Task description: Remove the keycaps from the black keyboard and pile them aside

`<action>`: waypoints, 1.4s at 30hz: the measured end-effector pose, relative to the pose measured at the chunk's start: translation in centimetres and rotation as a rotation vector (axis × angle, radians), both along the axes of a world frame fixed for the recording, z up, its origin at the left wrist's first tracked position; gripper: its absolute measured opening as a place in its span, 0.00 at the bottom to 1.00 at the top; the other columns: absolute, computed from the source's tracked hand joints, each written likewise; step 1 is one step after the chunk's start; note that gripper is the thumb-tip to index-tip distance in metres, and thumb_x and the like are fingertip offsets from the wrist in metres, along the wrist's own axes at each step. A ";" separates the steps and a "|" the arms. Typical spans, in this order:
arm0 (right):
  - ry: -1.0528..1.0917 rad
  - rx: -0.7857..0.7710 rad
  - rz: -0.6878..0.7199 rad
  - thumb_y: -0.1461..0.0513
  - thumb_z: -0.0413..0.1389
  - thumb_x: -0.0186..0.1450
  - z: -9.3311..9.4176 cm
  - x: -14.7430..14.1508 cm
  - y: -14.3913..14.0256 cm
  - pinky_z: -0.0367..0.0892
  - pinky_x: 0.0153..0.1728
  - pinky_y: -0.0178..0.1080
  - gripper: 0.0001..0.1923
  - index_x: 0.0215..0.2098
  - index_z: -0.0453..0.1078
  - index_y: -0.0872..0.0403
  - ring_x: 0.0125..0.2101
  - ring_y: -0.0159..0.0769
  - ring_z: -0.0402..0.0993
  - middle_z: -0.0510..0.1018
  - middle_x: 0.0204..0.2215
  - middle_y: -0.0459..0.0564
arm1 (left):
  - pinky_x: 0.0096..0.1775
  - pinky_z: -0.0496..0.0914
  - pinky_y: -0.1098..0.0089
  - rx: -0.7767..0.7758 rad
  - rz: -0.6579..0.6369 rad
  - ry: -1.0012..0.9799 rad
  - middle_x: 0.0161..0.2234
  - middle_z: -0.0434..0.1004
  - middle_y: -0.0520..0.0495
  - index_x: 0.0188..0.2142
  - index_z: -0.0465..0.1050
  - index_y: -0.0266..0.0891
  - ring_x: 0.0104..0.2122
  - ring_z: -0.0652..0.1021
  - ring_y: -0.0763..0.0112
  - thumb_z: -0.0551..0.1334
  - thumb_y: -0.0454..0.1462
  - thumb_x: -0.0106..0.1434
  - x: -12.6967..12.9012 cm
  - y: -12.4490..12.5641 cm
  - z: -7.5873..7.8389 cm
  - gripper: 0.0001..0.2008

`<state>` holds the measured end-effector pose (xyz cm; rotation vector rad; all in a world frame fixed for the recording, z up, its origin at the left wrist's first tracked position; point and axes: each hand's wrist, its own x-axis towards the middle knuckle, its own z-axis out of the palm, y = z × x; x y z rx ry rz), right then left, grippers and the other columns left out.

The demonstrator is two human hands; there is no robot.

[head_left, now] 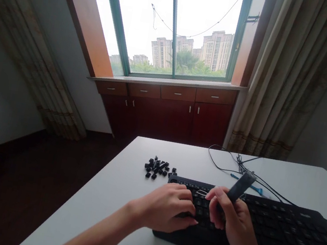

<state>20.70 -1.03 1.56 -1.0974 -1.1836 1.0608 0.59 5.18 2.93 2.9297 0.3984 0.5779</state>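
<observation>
Beyond both hands, a window [198, 55] tops a dark red cabinet [167, 117], shut, its contents hidden. On the white table [99, 208], bare surface runs from the left hand [165, 206] to the left edge. That hand bends its fingers over the black keyboard [284, 226]; whether it pinches anything cannot be told. The right hand [237, 218] grips a dark handle [238, 187] above the keys. Loose keycaps [156, 167] lie past the left hand, a blue screwdriver [258, 190] and tangled cable [240, 162] past the right.
</observation>
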 end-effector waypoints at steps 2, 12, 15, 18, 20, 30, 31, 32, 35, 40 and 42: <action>0.015 0.003 -0.009 0.45 0.53 0.69 -0.2 0.2 0.1 0.57 0.19 0.33 0.24 0.31 0.74 0.56 0.19 0.30 0.62 0.70 0.19 0.45 | 0.39 0.73 0.70 -0.007 -0.037 -0.032 0.33 0.79 0.46 0.37 0.77 0.39 0.32 0.78 0.70 0.59 0.41 0.72 -0.1 0.1 0.1 0.11; -0.017 0.012 -0.052 0.53 0.57 0.65 0.0 0.5 0.4 0.64 0.21 0.34 0.16 0.40 0.79 0.55 0.24 0.33 0.68 0.75 0.30 0.50 | 0.39 0.74 0.71 -0.107 0.483 -0.303 0.44 0.78 0.46 0.45 0.76 0.41 0.35 0.80 0.70 0.59 0.37 0.71 -3.2 3.7 -0.4 0.07; 0.001 0.011 -0.061 0.54 0.57 0.64 0.0 0.4 0.4 0.65 0.20 0.33 0.16 0.43 0.79 0.55 0.25 0.34 0.68 0.75 0.31 0.50 | 0.42 0.75 0.68 -0.063 0.631 -0.262 0.45 0.78 0.48 0.45 0.76 0.43 0.37 0.81 0.68 0.60 0.34 0.70 -4.2 5.0 -1.2 0.07; -0.016 0.007 -0.065 0.54 0.57 0.64 0.2 0.3 0.4 0.65 0.19 0.33 0.17 0.43 0.79 0.56 0.24 0.32 0.67 0.75 0.30 0.50 | 0.43 0.75 0.66 -0.057 0.652 -0.230 0.45 0.79 0.48 0.45 0.76 0.43 0.39 0.81 0.65 0.60 0.33 0.69 -4.7 5.5 -1.9 0.08; -0.034 0.003 -0.072 0.54 0.57 0.64 0.4 0.2 0.4 0.66 0.19 0.33 0.17 0.43 0.79 0.56 0.23 0.32 0.67 0.76 0.31 0.51 | 0.43 0.75 0.65 -0.054 0.647 -0.203 0.46 0.79 0.48 0.45 0.75 0.44 0.40 0.81 0.64 0.60 0.32 0.68 -4.7 5.5 -2.3 0.09; 0.030 0.024 -0.022 0.56 0.57 0.64 0.6 0.1 0.4 0.66 0.18 0.31 0.15 0.46 0.75 0.54 0.28 0.34 0.69 0.74 0.33 0.50 | 0.48 0.73 0.59 -0.039 0.565 -0.226 0.47 0.79 0.45 0.45 0.75 0.41 0.45 0.79 0.61 0.57 0.35 0.71 -3.4 4.2 -1.6 0.08; 0.038 0.023 -0.016 0.56 0.57 0.64 0.6 0.1 0.4 0.66 0.18 0.31 0.15 0.46 0.75 0.54 0.28 0.34 0.69 0.73 0.33 0.50 | 0.48 0.73 0.60 -0.064 0.525 -0.271 0.46 0.79 0.44 0.45 0.75 0.41 0.45 0.79 0.62 0.57 0.35 0.71 -2.9 3.7 -1.2 0.08; 0.046 0.021 -0.010 0.56 0.58 0.64 0.6 0.1 0.4 0.66 0.18 0.31 0.15 0.46 0.74 0.54 0.29 0.34 0.69 0.73 0.34 0.50 | 0.47 0.73 0.62 -0.106 0.466 -0.321 0.45 0.79 0.44 0.45 0.75 0.41 0.44 0.79 0.63 0.58 0.35 0.71 -2.3 3.0 -0.9 0.08; 0.058 0.010 0.010 0.56 0.57 0.65 0.6 0.2 0.3 0.67 0.19 0.32 0.15 0.46 0.73 0.54 0.30 0.35 0.69 0.73 0.34 0.50 | 0.46 0.73 0.65 -0.241 0.339 -0.399 0.42 0.80 0.44 0.45 0.76 0.41 0.42 0.79 0.65 0.60 0.35 0.70 -0.5 0.9 0.0 0.08; 0.013 -0.015 0.067 0.56 0.56 0.66 0.6 0.3 0.2 0.67 0.21 0.33 0.14 0.48 0.72 0.54 0.30 0.35 0.69 0.73 0.36 0.50 | 0.43 0.73 0.68 -0.475 0.297 -0.480 0.40 0.81 0.45 0.48 0.76 0.40 0.39 0.79 0.67 0.61 0.38 0.70 1.4 -1.6 0.3 0.10; -0.019 -0.031 0.086 0.56 0.55 0.67 0.5 0.2 0.1 0.68 0.22 0.34 0.14 0.48 0.71 0.54 0.30 0.35 0.70 0.73 0.36 0.50 | 0.43 0.73 0.68 -0.551 0.306 -0.521 0.40 0.81 0.45 0.48 0.76 0.40 0.39 0.80 0.67 0.61 0.39 0.70 1.7 -1.9 0.0 0.10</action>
